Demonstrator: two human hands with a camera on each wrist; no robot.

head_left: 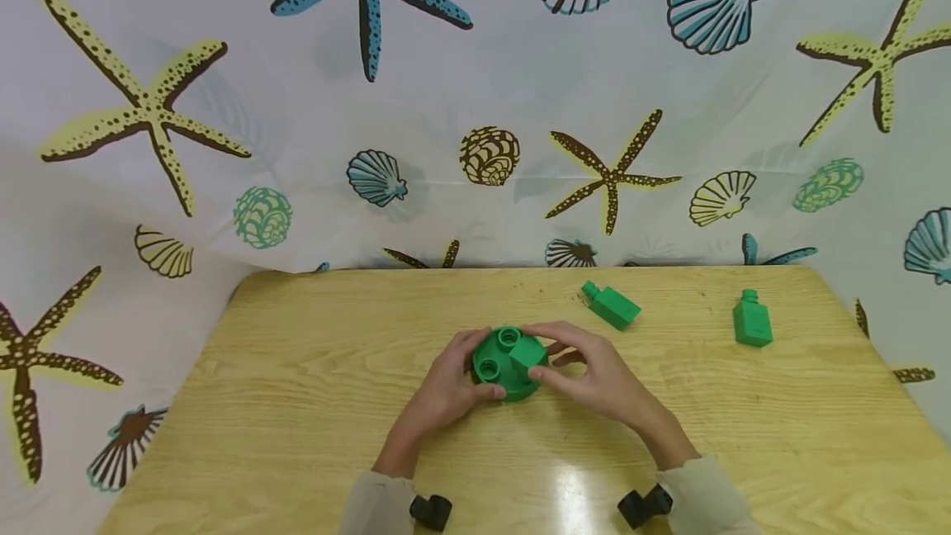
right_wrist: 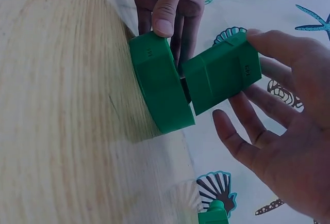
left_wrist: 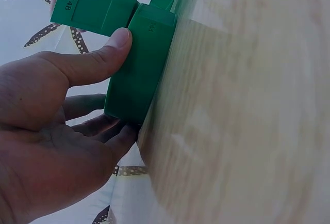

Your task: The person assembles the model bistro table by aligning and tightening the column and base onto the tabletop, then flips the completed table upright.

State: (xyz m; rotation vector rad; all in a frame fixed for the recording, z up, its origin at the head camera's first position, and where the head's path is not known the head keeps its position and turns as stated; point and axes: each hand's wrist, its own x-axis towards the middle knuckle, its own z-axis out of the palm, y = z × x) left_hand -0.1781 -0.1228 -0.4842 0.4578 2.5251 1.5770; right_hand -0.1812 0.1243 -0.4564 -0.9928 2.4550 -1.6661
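A round green base [head_left: 492, 387] with two open threaded sockets showing rests on the wooden table. My left hand [head_left: 448, 386] grips its left side, thumb at the front and fingers round the back. Over the right part of the base stands a rectangular green block [head_left: 529, 351], and my right hand [head_left: 603, 374] holds it between thumb and fingers. In the right wrist view the block [right_wrist: 221, 74] stands up from the base [right_wrist: 161, 87] with a narrow dark gap between them. The left wrist view shows the left thumb on the base's side wall [left_wrist: 142, 61].
A loose green block with a threaded neck [head_left: 613, 306] lies behind my right hand, and a similar green block [head_left: 754, 324] lies farther right. A cloth printed with shells and starfish [head_left: 438, 213] hangs round the back and sides of the wooden table [head_left: 297, 403].
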